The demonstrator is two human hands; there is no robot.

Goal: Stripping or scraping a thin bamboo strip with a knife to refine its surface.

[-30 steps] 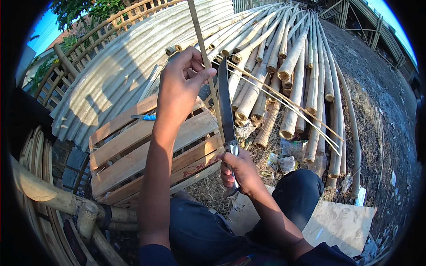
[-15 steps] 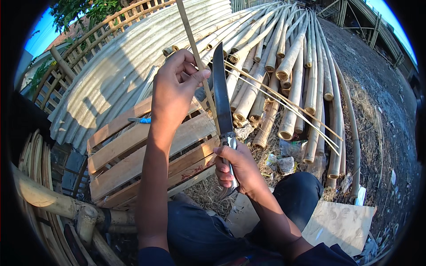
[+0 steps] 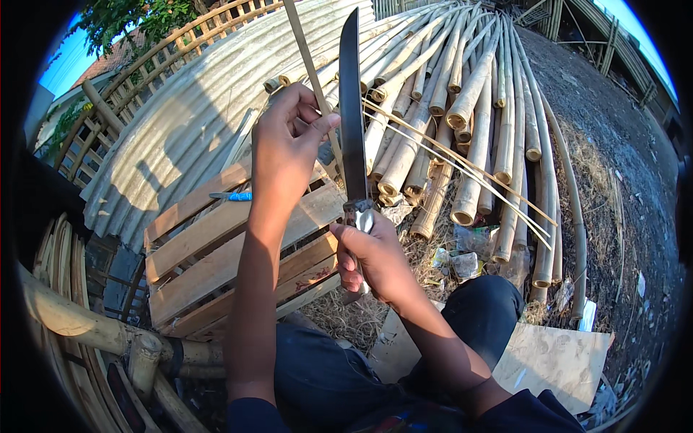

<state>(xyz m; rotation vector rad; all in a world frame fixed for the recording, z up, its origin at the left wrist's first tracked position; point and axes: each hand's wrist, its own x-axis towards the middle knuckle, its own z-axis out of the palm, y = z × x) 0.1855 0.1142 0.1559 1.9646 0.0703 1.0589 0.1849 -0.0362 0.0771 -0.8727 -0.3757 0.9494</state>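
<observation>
My left hand (image 3: pixel 287 141) is raised, pinching a thin, flat bamboo strip (image 3: pixel 303 47) between thumb and fingers. The strip stands nearly upright, leaning left at its top. A machete (image 3: pixel 352 108) with a long dark blade points up just right of the strip. My right hand (image 3: pixel 377 260) is wrapped around its handle, lower down. The strip's lower end runs behind the blade; whether the two touch I cannot tell. Below and left of them lies a slatted wooden crate (image 3: pixel 206 285), with a blue-handled tool (image 3: pixel 240 196) on top.
A large pile of bamboo poles (image 3: pixel 473 169) fans out ahead, with a few thin strips (image 3: pixel 462 159) lying across it. Corrugated sheets (image 3: pixel 166 137) lean at the left. Split bamboo (image 3: pixel 61 252) and a thick bamboo rail (image 3: pixel 86 325) are at lower left. A flat board (image 3: pixel 556 361) lies right of my knee.
My right hand has moved slightly up and left, carrying the machete with it. The blade's tip is now higher and stands more upright. The left hand and strip have barely shifted.
</observation>
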